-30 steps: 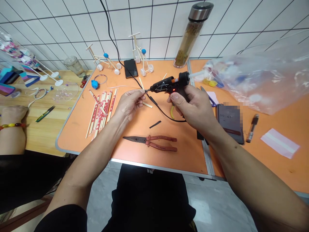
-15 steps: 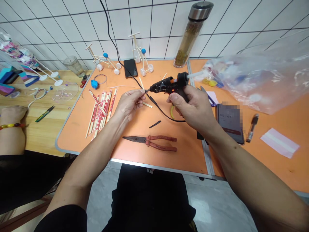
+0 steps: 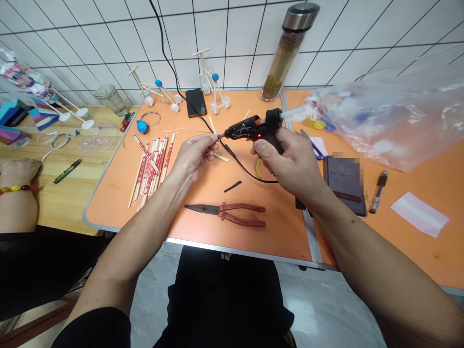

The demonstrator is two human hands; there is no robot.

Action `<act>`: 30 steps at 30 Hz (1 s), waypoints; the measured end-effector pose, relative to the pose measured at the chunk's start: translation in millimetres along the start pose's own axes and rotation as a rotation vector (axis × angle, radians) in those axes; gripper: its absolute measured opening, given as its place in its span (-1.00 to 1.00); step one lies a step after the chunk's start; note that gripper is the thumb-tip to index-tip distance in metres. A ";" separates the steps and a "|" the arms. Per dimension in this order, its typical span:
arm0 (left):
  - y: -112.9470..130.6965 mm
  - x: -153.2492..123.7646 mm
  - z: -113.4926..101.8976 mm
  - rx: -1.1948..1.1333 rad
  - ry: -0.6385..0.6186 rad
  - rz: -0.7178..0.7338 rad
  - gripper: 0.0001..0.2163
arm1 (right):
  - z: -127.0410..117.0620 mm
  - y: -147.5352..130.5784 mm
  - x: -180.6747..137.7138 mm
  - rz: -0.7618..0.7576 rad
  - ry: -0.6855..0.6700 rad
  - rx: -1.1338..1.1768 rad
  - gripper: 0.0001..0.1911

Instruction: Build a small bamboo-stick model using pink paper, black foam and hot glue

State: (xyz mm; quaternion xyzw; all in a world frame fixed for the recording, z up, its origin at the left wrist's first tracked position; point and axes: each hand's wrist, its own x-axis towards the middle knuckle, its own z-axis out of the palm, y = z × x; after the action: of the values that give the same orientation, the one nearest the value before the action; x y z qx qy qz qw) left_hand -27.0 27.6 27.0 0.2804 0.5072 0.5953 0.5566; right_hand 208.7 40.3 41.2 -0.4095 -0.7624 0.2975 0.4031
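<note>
My right hand (image 3: 286,157) is wrapped round a black hot glue gun (image 3: 250,128), which has a lit orange-red light and a clear glue stick (image 3: 292,112) in its back end. Its nozzle points left and meets the fingertips of my left hand (image 3: 197,152). Those fingers are pinched together; whatever is between them is too small to make out. Pale thin wooden sticks (image 3: 221,157) show beside the left fingertips, and whether they are held or lie on the table I cannot tell. Red-handled long-nose pliers (image 3: 226,212) lie below, near a short black strip (image 3: 232,186).
Paper-sleeved chopsticks (image 3: 154,162) lie left. Two stick models (image 3: 213,89) with white wheels and blue balls stand behind, beside a phone (image 3: 195,102). A tall bottle (image 3: 290,53), plastic bag (image 3: 395,116) and second phone (image 3: 344,186) are right. A co-worker's arm (image 3: 20,193) rests left.
</note>
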 end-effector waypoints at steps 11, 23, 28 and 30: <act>-0.6 1.6 -0.3 0.006 0.005 0.000 -0.80 | 0.9 -0.5 0.3 -0.019 0.011 0.000 -0.55; 1.9 -1.0 2.1 0.015 0.014 -0.005 -0.78 | 0.8 -1.6 0.0 0.003 0.002 0.007 -0.55; 0.3 0.0 0.5 0.005 0.005 0.000 -0.79 | 1.0 -1.5 0.1 -0.001 0.008 0.013 -0.48; 0.0 0.1 0.3 0.003 0.005 0.000 -0.81 | 0.9 -1.7 0.2 -0.001 0.009 0.012 -0.47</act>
State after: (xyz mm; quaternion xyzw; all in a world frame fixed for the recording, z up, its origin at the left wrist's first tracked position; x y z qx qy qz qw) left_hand -26.7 27.8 27.1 0.2794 0.5096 0.5952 0.5549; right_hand 207.3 39.5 42.2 -0.4080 -0.7590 0.2999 0.4092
